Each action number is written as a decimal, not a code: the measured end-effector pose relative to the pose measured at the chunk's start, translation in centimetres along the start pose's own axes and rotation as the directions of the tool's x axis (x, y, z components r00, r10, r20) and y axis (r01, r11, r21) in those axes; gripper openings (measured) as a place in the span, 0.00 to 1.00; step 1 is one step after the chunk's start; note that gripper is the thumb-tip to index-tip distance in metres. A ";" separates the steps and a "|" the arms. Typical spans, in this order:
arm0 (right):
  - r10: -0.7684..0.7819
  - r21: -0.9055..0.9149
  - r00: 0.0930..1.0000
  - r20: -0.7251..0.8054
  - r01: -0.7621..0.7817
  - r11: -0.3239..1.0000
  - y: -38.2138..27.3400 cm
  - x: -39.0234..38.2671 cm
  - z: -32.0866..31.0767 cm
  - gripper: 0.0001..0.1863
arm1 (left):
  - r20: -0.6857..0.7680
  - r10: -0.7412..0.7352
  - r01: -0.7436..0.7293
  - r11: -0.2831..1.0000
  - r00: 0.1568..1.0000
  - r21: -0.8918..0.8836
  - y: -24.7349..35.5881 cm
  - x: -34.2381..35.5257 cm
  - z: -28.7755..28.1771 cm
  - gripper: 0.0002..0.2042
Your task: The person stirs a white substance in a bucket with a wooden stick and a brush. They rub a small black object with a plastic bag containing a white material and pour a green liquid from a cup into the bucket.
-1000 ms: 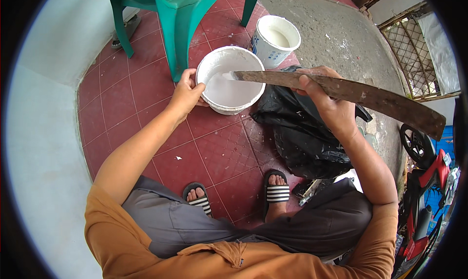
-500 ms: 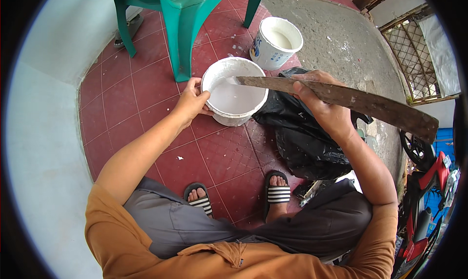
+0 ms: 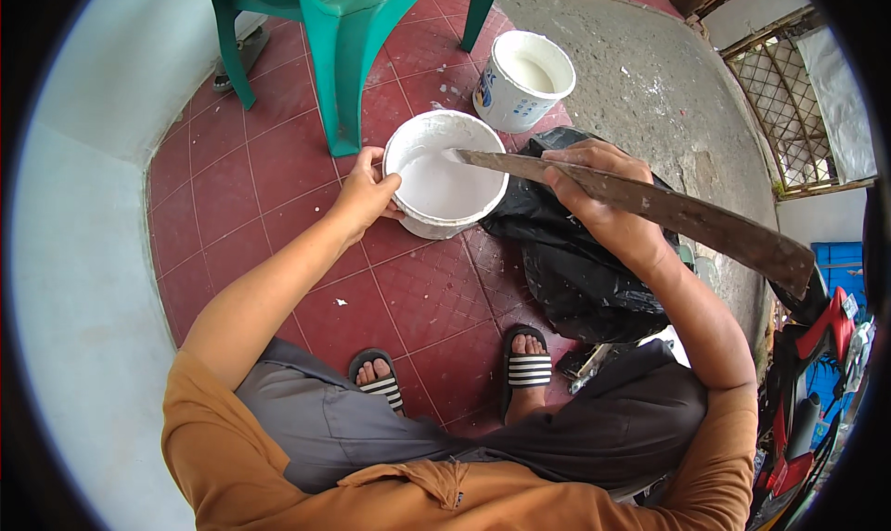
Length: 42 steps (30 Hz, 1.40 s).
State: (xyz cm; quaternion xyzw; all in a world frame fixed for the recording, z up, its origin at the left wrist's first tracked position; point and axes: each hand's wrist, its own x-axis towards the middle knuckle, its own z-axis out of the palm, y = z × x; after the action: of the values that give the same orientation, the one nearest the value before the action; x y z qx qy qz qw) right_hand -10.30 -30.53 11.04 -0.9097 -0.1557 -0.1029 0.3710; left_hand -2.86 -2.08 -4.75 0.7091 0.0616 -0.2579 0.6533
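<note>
My left hand grips the left rim of a round white bucket that holds milky white liquid and stands on the red tiles. My right hand is closed on a long, flat, worn wooden board, held at a slant above the black plastic sheet. The board's narrow far end reaches into the bucket, whitish at its tip. A second white bucket with pale liquid stands just behind and to the right.
A green plastic chair stands behind the bucket. Black plastic lies to the right on the tiles. A white wall runs along the left. Rough concrete, a metal grille and a red-black motorbike are at the right.
The bucket in my left hand has moved a little toward me and to the right. My right hand and the board have shifted down, the board's near end lower and further left.
</note>
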 end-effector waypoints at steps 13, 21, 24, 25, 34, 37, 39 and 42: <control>0.266 0.149 0.963 -0.035 -0.258 0.954 0.1 0.0 -1.5 0.10 | 0.009 0.016 -0.017 0.998 1.000 0.062 -0.6 0.0 -0.1 0.26; 0.391 0.455 0.919 -0.049 -0.328 0.828 -0.2 0.0 -1.8 0.11 | -0.006 0.033 -0.033 0.998 0.999 0.046 -1.3 0.7 -0.3 0.27; 0.396 0.445 0.917 -0.052 -0.334 0.831 0.1 0.1 -2.0 0.11 | -0.008 0.039 -0.039 0.998 0.999 0.045 -1.2 0.8 -0.2 0.27; 0.397 0.424 0.916 -0.053 -0.339 0.840 0.1 0.1 -2.0 0.11 | -0.009 0.038 -0.038 0.998 0.999 0.046 -1.3 0.8 -0.2 0.27; 0.435 0.477 0.898 -0.062 -0.356 0.803 0.3 0.4 -1.8 0.11 | -0.003 0.020 -0.020 0.999 1.000 0.024 -1.3 1.1 -0.3 0.27; 0.473 0.541 0.877 -0.081 -0.360 0.760 1.3 0.7 -1.6 0.12 | -0.054 0.025 -0.025 1.000 0.998 -0.012 -1.1 0.9 -0.1 0.25; 0.494 0.550 0.866 -0.073 -0.378 0.745 2.3 0.9 -1.1 0.13 | -0.050 0.008 -0.008 1.000 0.999 0.003 -0.9 0.9 -0.3 0.28; 0.519 0.559 0.854 -0.051 -0.406 0.723 2.8 1.4 -0.5 0.14 | -0.036 -0.009 0.008 1.000 0.999 -0.017 -1.0 0.9 -0.7 0.28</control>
State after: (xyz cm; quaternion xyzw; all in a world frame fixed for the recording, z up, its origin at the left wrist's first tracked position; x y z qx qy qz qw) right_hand -8.07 -32.50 10.05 -0.7657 0.0939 -0.0523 0.6342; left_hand -2.29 -1.55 -6.00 0.7079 0.0786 -0.2471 0.6570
